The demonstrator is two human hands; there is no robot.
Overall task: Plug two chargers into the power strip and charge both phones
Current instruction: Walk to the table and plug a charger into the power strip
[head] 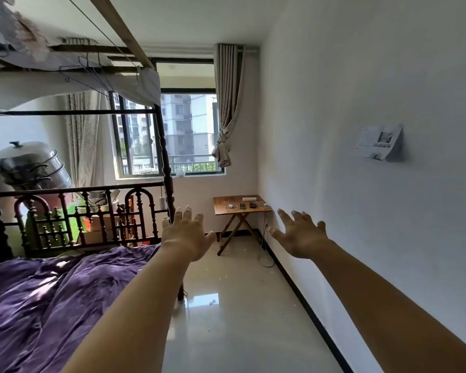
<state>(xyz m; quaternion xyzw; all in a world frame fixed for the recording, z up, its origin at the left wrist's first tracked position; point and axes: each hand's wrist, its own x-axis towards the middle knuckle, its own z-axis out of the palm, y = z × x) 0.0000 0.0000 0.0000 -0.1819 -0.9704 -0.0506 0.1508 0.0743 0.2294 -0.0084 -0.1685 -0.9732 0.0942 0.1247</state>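
A small wooden folding table [221, 209] stands far off in the room's corner under the window. On it lie a white power strip [249, 198], two dark phones [242, 205] [253, 204] side by side, and white chargers with coiled cables, one [229, 206] at the left and one [262, 204] at the right. My left hand [186, 232] and my right hand [299, 235] are stretched out in front of me, palms forward, fingers spread, holding nothing, well short of the table.
A bed with a purple blanket [51, 300] and a dark carved wooden frame [92, 219] fills the left. A white wall [361, 184] runs along the right. Glossy tiled floor [240, 305] forms an aisle between them. A cable [265, 254] trails from the table to the floor.
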